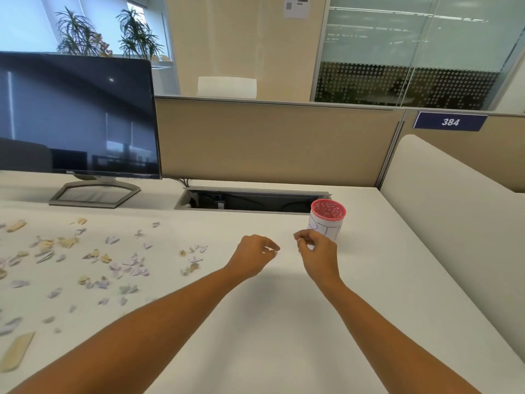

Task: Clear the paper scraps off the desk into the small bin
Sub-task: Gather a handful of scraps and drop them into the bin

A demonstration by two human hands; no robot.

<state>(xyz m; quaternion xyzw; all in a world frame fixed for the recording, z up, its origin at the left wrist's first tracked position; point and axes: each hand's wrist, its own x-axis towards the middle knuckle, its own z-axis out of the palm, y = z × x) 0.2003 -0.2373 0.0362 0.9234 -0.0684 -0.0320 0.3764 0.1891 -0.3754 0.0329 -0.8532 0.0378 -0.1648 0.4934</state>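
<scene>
The small bin has a pink rim and a white paper wrap, and stands at the back right of the white desk with scraps inside. Several paper scraps, pale purple and tan, lie scattered over the desk's left half. My right hand hovers just in front of the bin, its fingers curled round a pale scrap. My left hand is a short way to its left above bare desk, fingertips pinched on a small white bit.
A dark monitor on its stand fills the back left. An open cable tray is sunk into the desk just behind and left of the bin. A beige partition closes the back, and a padded divider the right side.
</scene>
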